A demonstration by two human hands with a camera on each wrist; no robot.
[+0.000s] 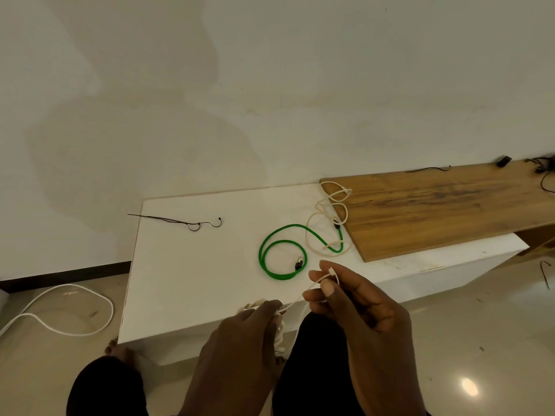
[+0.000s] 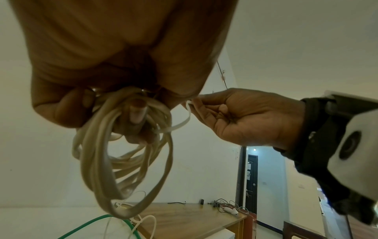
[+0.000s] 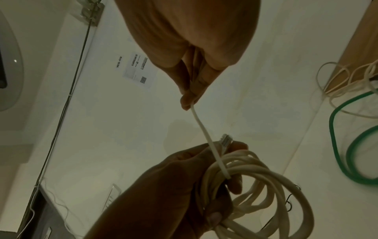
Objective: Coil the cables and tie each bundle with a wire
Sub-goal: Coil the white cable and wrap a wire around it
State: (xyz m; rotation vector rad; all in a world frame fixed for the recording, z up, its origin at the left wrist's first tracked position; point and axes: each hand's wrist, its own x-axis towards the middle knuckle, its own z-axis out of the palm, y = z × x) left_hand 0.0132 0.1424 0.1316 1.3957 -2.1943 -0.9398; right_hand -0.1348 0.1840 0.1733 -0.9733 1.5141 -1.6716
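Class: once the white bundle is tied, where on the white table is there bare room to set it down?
Bare: the white table between the black tie and the green cable. Crowded: the right side, where green and cream cable tangle against the wooden board.

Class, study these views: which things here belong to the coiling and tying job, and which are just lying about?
Job:
left hand gripping cream coil
right hand pinching white tie
green cable
loose cream cable
dark wire

Lying about:
wooden board
white floor cable
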